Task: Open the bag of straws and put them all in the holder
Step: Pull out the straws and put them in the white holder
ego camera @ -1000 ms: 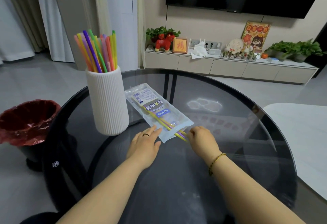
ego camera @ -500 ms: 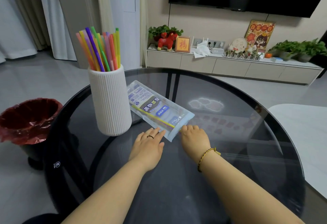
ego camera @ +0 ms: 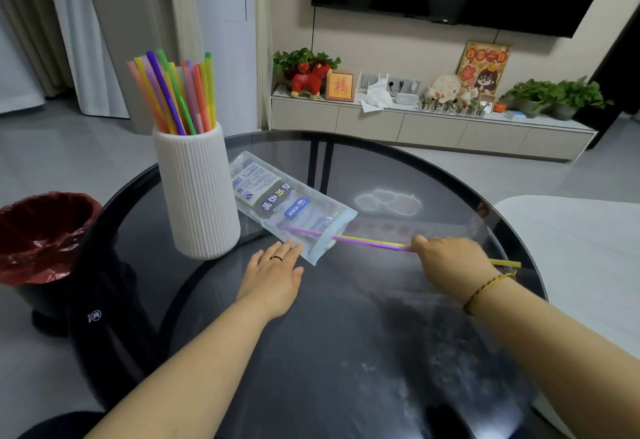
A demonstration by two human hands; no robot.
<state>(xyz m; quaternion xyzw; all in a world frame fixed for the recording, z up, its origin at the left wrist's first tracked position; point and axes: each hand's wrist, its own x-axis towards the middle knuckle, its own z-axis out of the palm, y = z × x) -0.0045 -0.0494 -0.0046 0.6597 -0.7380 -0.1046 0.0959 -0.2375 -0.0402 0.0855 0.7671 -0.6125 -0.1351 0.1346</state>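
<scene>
Lower centre of the frame: the left hand (ego camera: 273, 274) lies flat, fingers spread, fingertips pressing the near edge of the bag (ego camera: 289, 208) onto the table (ego camera: 346, 352). Centre right: the right hand (ego camera: 450, 258) is closed around two straws (ego camera: 374, 241), one yellow and one purple, partly inside the bag's open end. Risk: if the left hand lifts, the bag may drag along; a loose grip could drop a straw off the table edge. Upper left: the holder (ego camera: 197, 192) stands beside the bag, already holding many straws.

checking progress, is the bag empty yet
No, a purple straw and a yellow straw still reach into the bag.
</scene>
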